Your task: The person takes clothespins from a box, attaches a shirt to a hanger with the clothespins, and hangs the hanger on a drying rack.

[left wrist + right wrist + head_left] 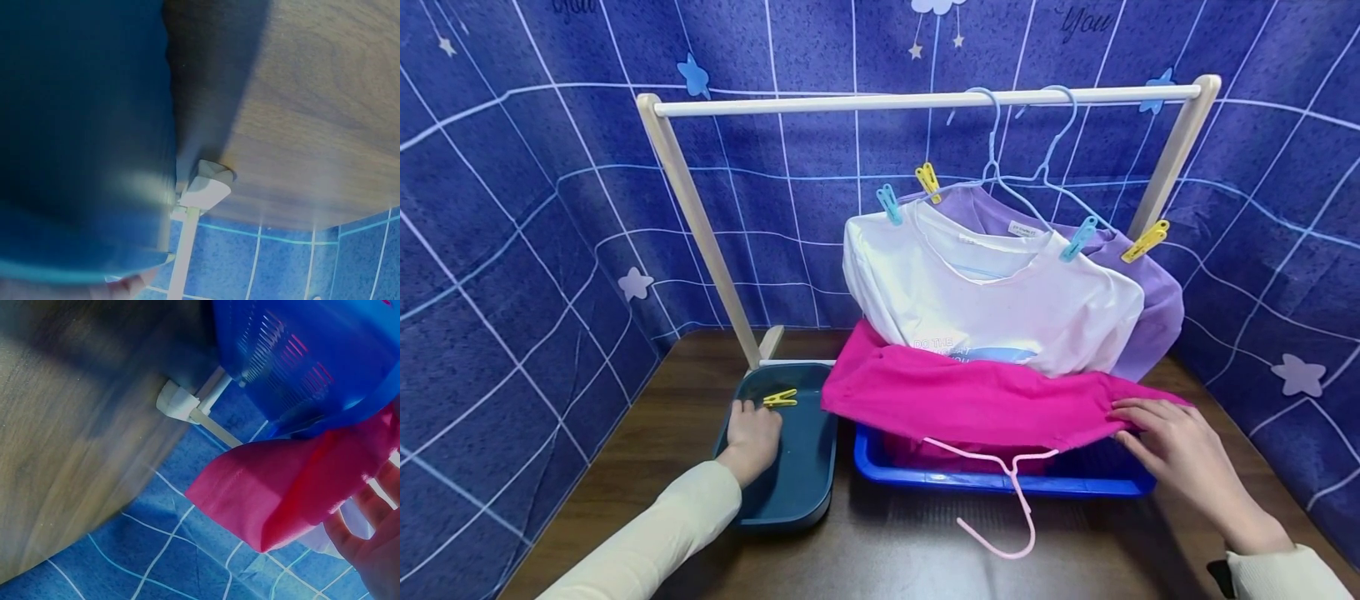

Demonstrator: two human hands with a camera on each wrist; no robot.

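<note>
My left hand (754, 437) reaches into a dark teal tray (808, 508), its fingers bent downward and their tips hidden. Right beside those fingers lies a yellow clothespin (780, 398). On the other side, my right hand (1180, 450) rests its fingers on the right end of a bright pink garment (970, 400). In the right wrist view these fingers (375, 506) are spread at the cloth's edge, with the thumb apart. The garment lies across a blue basket (1000, 483). A pink hanger (1018, 500) sticks out of it, hook toward me.
A wooden rack (696, 225) with a white rod (820, 104) stands behind. From blue hangers (992, 150) hang a white shirt (1000, 304) and a purple shirt (1157, 300), pinned with blue clothespins (889, 204) and yellow clothespins (1145, 242). Everything stands on a brown table (640, 450).
</note>
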